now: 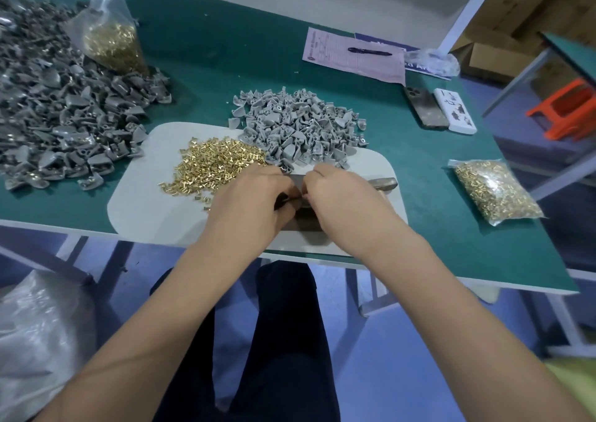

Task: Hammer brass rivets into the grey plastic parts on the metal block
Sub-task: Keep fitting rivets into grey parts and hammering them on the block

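Reaching forward over the near edge of the bench (pixel 451 150), both bare forearms converge at the middle of a pale, rounded mat (pixel 145 208). The left hand (pixel 248 202) and right hand (pixel 335 199) meet with knuckles up and fingers curled inward, fingertips almost touching, pinching something small and grey between them; what exactly each grips is hidden by the fingers. Under the hands lies the metal block (pixel 303 223), dull, dark and flat-sided, only a sliver of it showing. Just right of the right hand, a worn steel hammer head (pixel 385 183) rests on the mat.

Far of the hands sits a heap of matte grey plastic parts (pixel 300 128), small curved shells with tubular bosses, spilling from the mat onto the green bench. Left of that heap, a loose mound of brass rivets (pixel 213 166) glitters, short, shiny and cylindrical. On the far left spreads a larger pile of grey parts (pixel 64 115), some showing brass glints. Behind it a clear plastic bag of rivets (pixel 113 44) stands upright, and another sealed bag (pixel 493 192) lies flat at the right. Far right lie a pink printed sheet (pixel 354 57) with a black pen (pixel 369 51) on it, and a phone (pixel 425 107).
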